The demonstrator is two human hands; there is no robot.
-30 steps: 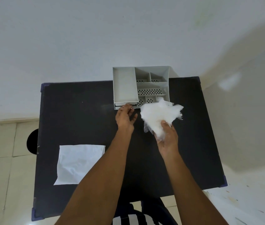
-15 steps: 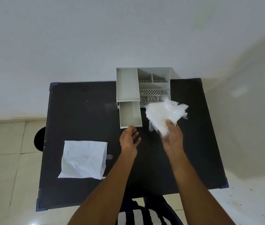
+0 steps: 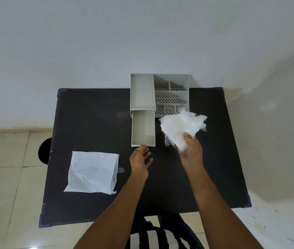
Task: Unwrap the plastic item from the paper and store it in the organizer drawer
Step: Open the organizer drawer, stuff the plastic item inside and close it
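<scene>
A grey organizer (image 3: 171, 95) stands at the far edge of the black table (image 3: 92, 126). Its drawer (image 3: 143, 129) is pulled out toward me and shows nothing inside. My left hand (image 3: 140, 159) sits just in front of the drawer's front edge, fingers loosely spread, fingertips at or touching that edge. My right hand (image 3: 190, 152) grips a crumpled bunch of clear white plastic (image 3: 181, 125), held above the table to the right of the drawer. The unfolded white paper (image 3: 92, 172) lies flat at the table's left front.
The organizer has several small open compartments, some with perforated walls. A white wall rises behind the table. Tiled floor and a round black object (image 3: 43, 151) lie to the left. My striped shirt shows at the bottom.
My left hand pulled the drawer out of the organizer toward me and now sits at its front edge. The right hand kept the plastic, shifting only slightly.
</scene>
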